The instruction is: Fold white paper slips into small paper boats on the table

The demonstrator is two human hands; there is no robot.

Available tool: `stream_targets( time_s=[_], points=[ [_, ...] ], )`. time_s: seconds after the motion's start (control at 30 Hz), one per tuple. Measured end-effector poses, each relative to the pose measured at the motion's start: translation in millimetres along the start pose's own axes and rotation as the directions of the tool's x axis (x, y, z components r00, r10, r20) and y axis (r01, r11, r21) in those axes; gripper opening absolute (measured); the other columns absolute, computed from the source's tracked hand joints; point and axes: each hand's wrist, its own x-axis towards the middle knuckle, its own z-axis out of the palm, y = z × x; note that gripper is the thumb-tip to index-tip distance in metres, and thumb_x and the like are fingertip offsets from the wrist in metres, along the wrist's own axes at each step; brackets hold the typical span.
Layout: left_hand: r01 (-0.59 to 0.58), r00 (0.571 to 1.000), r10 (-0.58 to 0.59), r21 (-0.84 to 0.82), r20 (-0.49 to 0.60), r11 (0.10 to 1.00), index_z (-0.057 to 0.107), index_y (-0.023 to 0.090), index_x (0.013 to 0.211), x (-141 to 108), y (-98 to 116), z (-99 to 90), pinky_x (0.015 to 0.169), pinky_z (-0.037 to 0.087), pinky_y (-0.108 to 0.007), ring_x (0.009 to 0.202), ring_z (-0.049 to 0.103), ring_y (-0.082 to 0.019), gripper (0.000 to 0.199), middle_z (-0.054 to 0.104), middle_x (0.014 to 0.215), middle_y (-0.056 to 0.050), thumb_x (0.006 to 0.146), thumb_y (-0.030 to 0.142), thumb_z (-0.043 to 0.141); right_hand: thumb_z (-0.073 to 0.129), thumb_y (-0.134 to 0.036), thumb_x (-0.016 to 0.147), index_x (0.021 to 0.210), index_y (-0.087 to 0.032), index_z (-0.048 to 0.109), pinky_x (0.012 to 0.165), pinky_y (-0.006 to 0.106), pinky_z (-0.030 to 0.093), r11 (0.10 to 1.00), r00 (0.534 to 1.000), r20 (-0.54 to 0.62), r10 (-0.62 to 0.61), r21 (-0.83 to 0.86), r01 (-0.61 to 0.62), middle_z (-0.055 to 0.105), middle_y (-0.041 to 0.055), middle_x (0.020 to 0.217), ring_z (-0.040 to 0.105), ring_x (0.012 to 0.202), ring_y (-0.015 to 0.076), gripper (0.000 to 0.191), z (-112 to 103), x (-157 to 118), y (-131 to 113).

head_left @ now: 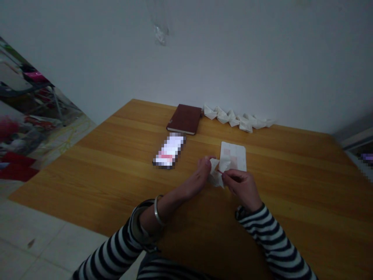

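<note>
A thin white paper piece (216, 178) is between my two hands above the wooden table. My left hand (201, 174) is closed on the paper's left side, with its fingertips partly hidden. My right hand (240, 186) pinches a thin reddish stick (220, 171) whose tip reaches the paper. Just behind my right hand lies a flat white sheet or packet (239, 156) with pale pink patches. What the stick is exactly, I cannot tell.
On the wooden table (116, 171), a lit phone (170, 151) lies left of my hands. Beyond it is a dark red notebook (185, 118). Several folded white paper shapes (223, 115) stand in a row near the wall, at the table's back edge.
</note>
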Motion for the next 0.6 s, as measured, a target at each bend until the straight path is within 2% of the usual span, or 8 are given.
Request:
stream_targets(
  time_s=[0.07,0.17,0.33,0.47,0.6],
  points=[
    [0.007,1.0,-0.007,0.048,0.013,0.999,0.044,0.019,0.131,-1.2,3.8,-1.1,0.106,0.04,-0.044,0.117,0.051,-0.025,0.07,0.055,0.118,-0.012,0.093,0.07,0.015,0.067,-0.04,0.076,0.061,-0.015,0.063,0.04,0.02,0.025,0.997,0.998,0.044,-0.037,-0.073,0.04,0.049,-0.0031,0.05,0.037,0.043,0.007,0.029,-2.0,-0.2,-1.6],
    [-0.065,0.997,0.057,0.14,0.059,0.988,0.05,0.021,0.122,-1.0,4.6,-1.5,0.108,0.038,-0.045,0.116,0.049,-0.024,0.067,0.053,0.116,-0.01,0.092,0.07,0.016,0.058,-0.032,0.081,0.062,-0.017,0.059,0.043,0.021,0.03,0.976,0.984,0.147,-0.096,-0.179,0.122,0.051,-0.0029,0.052,0.041,0.045,0.0085,0.024,-3.2,-0.1,1.6],
    [-0.134,0.99,0.12,0.227,0.075,0.965,0.049,0.02,0.121,0.3,-3.4,2.6,0.109,0.038,-0.045,0.113,0.048,-0.023,0.057,0.049,0.112,-0.01,0.096,0.063,0.021,0.049,-0.014,0.079,0.072,-0.018,0.059,0.054,0.022,0.04,0.865,0.932,0.259,-0.253,-0.371,0.338,0.06,-0.0004,0.064,0.052,0.057,0.0127,0.013,2.6,-0.1,9.9],
    [-0.161,0.98,0.122,0.268,0.159,0.95,0.048,0.018,0.123,0.2,-4.2,6.7,0.11,0.037,-0.046,0.113,0.047,-0.024,0.052,0.048,0.111,-0.011,0.099,0.057,0.024,0.05,-0.017,0.084,0.09,-0.017,0.063,0.067,0.028,0.046,0.789,0.908,0.28,-0.312,-0.456,0.412,0.068,0.0056,0.081,0.06,0.071,0.018,0.014,8.5,1.4,14.5],
    [-0.148,0.973,0.092,0.266,0.212,0.953,0.05,0.015,0.12,0.9,-0.9,7.8,0.109,0.037,-0.045,0.113,0.048,-0.024,0.054,0.049,0.112,-0.012,0.098,0.058,0.024,0.048,-0.02,0.089,0.095,-0.016,0.063,0.073,0.031,0.047,0.786,0.902,0.3,-0.31,-0.453,0.421,0.069,0.0076,0.088,0.062,0.078,0.0199,0.016,10.4,4.3,18.0]
  ],
)
